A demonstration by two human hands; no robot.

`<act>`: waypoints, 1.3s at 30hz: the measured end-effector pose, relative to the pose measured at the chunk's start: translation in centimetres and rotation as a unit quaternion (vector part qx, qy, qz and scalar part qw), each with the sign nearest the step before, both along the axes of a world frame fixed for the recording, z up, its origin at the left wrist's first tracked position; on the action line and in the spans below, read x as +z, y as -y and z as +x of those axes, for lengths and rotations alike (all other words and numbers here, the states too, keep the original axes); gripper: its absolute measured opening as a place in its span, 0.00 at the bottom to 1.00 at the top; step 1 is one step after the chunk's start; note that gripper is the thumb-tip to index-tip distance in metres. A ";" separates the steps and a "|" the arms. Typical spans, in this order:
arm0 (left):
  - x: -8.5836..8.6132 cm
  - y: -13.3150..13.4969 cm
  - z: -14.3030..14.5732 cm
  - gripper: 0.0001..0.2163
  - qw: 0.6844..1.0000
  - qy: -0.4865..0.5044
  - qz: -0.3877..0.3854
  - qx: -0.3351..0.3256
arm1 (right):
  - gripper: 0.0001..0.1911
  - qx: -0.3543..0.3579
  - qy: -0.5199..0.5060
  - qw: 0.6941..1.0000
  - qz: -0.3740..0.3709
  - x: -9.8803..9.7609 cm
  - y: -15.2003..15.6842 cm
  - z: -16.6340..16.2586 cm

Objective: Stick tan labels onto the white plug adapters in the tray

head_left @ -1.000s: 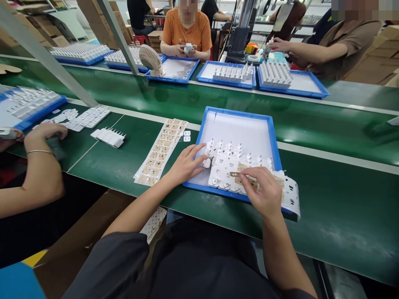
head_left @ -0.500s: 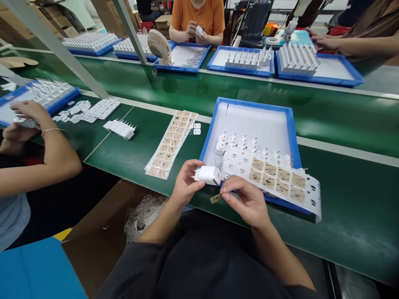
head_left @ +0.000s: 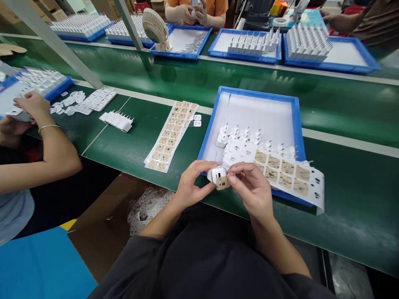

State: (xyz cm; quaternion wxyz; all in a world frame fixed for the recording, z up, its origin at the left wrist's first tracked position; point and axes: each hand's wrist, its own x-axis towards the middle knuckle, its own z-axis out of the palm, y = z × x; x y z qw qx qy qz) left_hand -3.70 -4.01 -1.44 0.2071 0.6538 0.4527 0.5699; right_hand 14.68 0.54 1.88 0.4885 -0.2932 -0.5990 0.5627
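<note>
The left hand (head_left: 193, 182) grips a white adapter (head_left: 213, 175) in its fingers; the right hand (head_left: 254, 189) pinches a tan sticker (head_left: 222, 183) at the adapter's slotted end. Just beyond, a sticker sheet (head_left: 286, 171) overlies white pronged pieces (head_left: 222, 139) in a blue tray (head_left: 258, 94) on the tabletop (head_left: 358, 195). Farther back stands a beige fan (head_left: 153, 28).

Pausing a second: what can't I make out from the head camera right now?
All in the head view:
White charger: its back end is hidden by the left hand.
Tan sticker: it overlaps the charger's face, hiding whether they touch.
White plugs: the sticker sheet covers some, so no count.
Person in orange: head cut off by the top edge.
</note>
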 end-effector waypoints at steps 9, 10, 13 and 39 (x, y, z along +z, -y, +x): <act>0.3 0.2 0.1 0.19 1.000 -0.014 -0.009 0.012 | 0.06 -0.018 0.003 0.999 -0.029 0.4 -0.5 -0.3; 0.3 0.2 0.1 0.19 1.000 -0.014 -0.010 0.011 | 0.06 -0.017 0.002 0.999 -0.031 0.4 -0.5 -0.3; 0.3 0.2 0.2 0.19 1.000 -0.015 -0.009 0.011 | 0.06 -0.012 0.001 0.999 -0.030 0.5 -0.5 -0.3; 0.6 0.2 0.3 0.17 0.999 -0.031 0.001 0.029 | 0.08 -0.082 0.061 0.994 0.032 0.3 0.4 -1.1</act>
